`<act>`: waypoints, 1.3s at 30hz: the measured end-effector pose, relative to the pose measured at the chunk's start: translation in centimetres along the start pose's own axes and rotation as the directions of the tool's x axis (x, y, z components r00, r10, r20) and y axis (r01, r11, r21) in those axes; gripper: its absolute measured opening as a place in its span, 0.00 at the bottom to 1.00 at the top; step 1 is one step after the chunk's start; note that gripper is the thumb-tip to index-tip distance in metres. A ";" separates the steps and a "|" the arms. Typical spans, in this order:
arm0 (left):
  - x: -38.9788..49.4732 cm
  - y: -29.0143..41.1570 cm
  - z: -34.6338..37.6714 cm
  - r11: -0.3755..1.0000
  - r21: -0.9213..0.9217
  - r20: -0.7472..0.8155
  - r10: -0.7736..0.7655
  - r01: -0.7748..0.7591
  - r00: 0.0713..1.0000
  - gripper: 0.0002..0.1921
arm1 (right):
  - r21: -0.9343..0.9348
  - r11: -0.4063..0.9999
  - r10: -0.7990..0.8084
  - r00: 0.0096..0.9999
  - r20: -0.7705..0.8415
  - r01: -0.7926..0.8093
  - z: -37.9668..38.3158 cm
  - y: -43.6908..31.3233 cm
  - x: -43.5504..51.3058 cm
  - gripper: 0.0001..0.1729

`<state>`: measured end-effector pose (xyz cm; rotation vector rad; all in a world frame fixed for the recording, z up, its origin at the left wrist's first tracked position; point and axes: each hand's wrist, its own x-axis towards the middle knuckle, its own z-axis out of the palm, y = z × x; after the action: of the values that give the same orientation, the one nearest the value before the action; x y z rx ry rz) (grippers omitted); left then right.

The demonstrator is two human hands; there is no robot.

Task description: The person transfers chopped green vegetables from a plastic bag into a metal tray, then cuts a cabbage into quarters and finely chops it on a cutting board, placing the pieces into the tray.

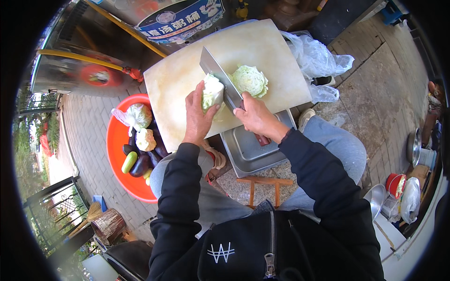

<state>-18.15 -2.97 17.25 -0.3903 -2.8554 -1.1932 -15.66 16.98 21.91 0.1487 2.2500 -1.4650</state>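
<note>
A large pale cutting board (175,95) lies before me. My left hand (199,114) steadies a piece of cut cabbage (212,92) on it, fingers along the left side and thumb at the near end. My right hand (258,114) grips the wooden handle of a cleaver (220,75), whose broad blade stands on edge against the right side of that piece. Another cabbage piece (250,80) rests on the board just right of the blade. The blade hides part of the board between the two pieces.
An orange-red basin (116,154) with eggplants, a cauliflower (145,139) and a bagged vegetable stands at the left. A steel pan (246,154) sits below the board's near edge. Clear plastic bags (316,59) lie at the board's right. A steel barrel (182,21) stands beyond the board.
</note>
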 end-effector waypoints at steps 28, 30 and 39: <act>0.2 -1.0 -2.8 0.973 0.202 -0.087 -0.095 0.111 0.992 0.36 | 0.111 0.938 -0.301 0.931 -0.205 0.328 7.2 0.7 -3.2 0.15; 0.4 -1.9 -3.6 0.973 0.133 -0.053 -0.184 0.189 0.982 0.32 | 0.167 0.935 -0.281 0.942 -0.186 0.312 6.8 1.1 -3.4 0.15; -0.1 -4.9 -4.3 0.904 -0.244 0.089 -0.339 0.350 0.937 0.30 | 0.243 0.933 -0.246 0.964 -0.105 0.265 5.6 0.8 -4.0 0.16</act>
<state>-19.54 -9.36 16.83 0.0992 -2.8942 -1.6394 -10.07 12.92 21.04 -0.0141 2.1922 -1.9157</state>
